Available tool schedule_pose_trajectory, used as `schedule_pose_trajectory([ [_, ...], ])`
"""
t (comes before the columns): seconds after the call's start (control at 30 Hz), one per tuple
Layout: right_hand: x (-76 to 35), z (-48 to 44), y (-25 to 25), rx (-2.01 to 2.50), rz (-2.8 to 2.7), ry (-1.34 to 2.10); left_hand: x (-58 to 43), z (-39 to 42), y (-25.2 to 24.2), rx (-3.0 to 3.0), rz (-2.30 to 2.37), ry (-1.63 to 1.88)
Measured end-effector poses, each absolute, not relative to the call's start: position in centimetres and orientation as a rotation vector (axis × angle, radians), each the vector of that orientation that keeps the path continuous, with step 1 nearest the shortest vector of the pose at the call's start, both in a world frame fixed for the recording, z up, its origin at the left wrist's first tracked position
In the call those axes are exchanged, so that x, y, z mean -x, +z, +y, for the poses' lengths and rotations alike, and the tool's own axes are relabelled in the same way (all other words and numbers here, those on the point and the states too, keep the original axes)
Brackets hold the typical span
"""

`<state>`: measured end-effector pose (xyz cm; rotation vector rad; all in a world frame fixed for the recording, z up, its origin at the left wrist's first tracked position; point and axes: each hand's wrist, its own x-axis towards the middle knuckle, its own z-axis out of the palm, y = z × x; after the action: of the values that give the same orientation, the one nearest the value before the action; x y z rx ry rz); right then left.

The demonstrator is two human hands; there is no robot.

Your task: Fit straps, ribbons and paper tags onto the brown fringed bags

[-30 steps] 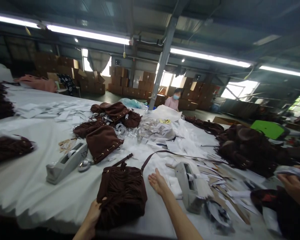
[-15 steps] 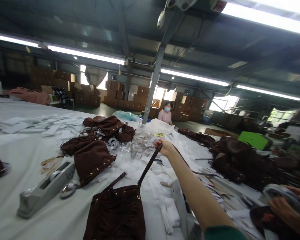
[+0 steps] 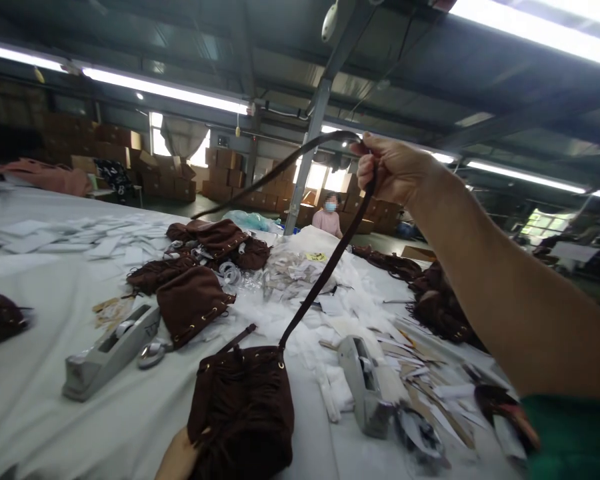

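A dark brown fringed suede bag lies on the white-covered table right in front of me. My left hand rests against its lower left edge, partly hidden behind the bag; how its fingers sit does not show. My right hand is raised high and closed round the bag's long brown strap, which runs taut from my fist down to the bag's top. The strap's free end arcs away to the left of my fist.
Two grey tape dispensers flank the bag. More brown bags lie behind, with heaps of white paper and scraps. A pile of brown bags lies at right. A masked person sits across; cartons stack along the far wall.
My right hand took hold of the strap and lifted it high, pulling it taut. My left hand, out of view half a second ago, is back at the bag's lower edge.
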<state>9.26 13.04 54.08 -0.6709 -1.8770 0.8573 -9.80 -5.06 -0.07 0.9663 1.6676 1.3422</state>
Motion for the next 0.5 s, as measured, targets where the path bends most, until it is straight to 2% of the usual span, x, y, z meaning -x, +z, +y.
schedule_pose_trajectory([
  [0.1, -7.9, 8.6, 52.1, 0.711, -1.760, 1.205, 10.9, -6.9, 3.2, -0.984, 1.995, 1.306],
  [0.17, -7.1, 5.4, 48.3, 0.724, -1.811, 1.259, 10.4, -8.7, 6.8, -1.011, 2.031, 1.422],
  [0.33, -8.1, -2.4, 32.9, 0.815, -2.155, 1.599, 6.2, -12.9, 14.8, -0.741, 1.013, 1.772],
  [0.4, -9.8, -4.7, 26.9, 0.891, -2.199, 1.771, 5.7, -13.7, 15.7, -0.467, 0.910, 1.753],
  [0.5, -13.7, -6.4, 20.4, 0.981, -2.118, 1.890, 6.8, -13.6, 14.7, -0.055, 0.994, 1.684],
])
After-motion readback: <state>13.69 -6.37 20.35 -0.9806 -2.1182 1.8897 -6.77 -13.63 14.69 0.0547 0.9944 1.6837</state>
